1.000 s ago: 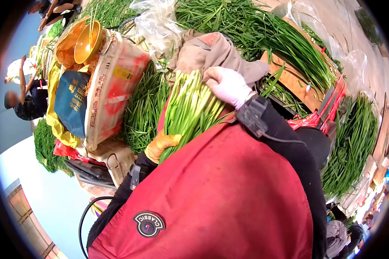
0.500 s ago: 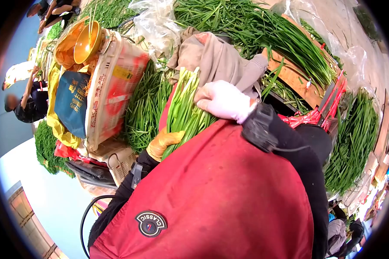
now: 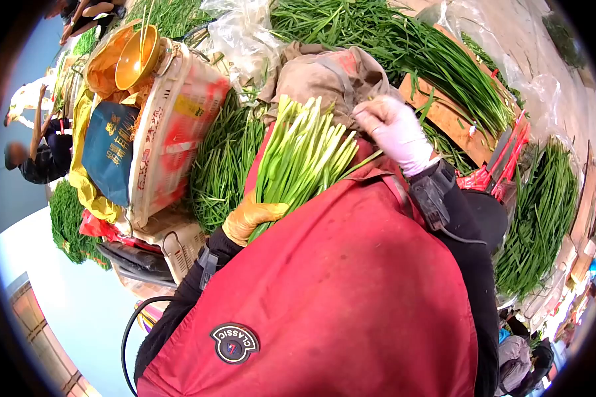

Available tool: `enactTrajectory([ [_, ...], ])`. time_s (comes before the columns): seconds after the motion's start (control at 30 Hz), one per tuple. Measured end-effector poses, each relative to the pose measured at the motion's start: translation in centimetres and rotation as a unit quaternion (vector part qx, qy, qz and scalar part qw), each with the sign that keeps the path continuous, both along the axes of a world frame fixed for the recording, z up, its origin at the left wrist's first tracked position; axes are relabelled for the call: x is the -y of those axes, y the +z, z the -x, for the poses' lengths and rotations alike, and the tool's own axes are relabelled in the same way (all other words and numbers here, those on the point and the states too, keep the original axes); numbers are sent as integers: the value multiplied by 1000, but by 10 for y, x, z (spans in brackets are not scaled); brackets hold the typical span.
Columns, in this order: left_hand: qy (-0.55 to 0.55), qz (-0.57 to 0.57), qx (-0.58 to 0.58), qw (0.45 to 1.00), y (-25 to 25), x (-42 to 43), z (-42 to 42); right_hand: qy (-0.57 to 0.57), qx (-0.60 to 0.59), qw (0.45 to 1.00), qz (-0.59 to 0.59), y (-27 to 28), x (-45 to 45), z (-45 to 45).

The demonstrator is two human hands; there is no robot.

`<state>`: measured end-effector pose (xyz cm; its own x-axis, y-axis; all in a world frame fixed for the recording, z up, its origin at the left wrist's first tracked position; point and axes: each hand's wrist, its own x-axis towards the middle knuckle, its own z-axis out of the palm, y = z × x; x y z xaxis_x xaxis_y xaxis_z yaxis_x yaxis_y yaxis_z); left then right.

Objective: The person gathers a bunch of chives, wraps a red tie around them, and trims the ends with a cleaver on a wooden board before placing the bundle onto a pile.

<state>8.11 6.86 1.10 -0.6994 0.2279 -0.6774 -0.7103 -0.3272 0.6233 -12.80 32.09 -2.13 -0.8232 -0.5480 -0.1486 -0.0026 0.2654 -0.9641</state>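
Note:
My left hand (image 3: 250, 218), in a yellow-orange glove, is closed around a bunch of garlic chives (image 3: 304, 155). The pale stem ends fan out upward and to the right, in front of my red apron (image 3: 351, 284). My right hand (image 3: 394, 129), in a whitish-pink glove, is off to the right of the bunch and apart from most of it. Its fingers are curled together in a pinch; whatever lies between them is too small to make out. One thin stalk sticks out of the bunch toward my right wrist. Beyond the hands lies a greyish-brown cloth (image 3: 318, 79).
On the left stands a white plastic crate (image 3: 179, 126) with a yellow bowl (image 3: 137, 58) on top. Loose chives (image 3: 222, 172) lie beside it. More chives (image 3: 444, 66) rest along a wooden board (image 3: 444, 119), near red ties (image 3: 510, 159). Another person (image 3: 36, 155) is at far left.
My right hand has moved right, away from the bunch. The stem ends are now spread wider. My left hand keeps its grip in nearly the same spot.

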Motion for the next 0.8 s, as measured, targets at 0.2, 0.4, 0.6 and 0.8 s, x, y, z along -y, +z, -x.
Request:
enactTrajectory([
  [0.2, 47, -21, 24, 998, 22, -15, 7, 162, 227, 956, -91, 29, 31, -25],
  [0.4, 44, -33, 1, 998, 24, -13, 7, 169, 358, 918, 22, 45, 26, -30],
  [0.6, 64, -5, -5, 998, 18, -13, 4, 92, 366, 926, 25, 31, 28, -40],
  [0.8, 61, -4, 4, 998, 24, -12, 8, 109, 344, 933, 2, 42, 30, -41],
])
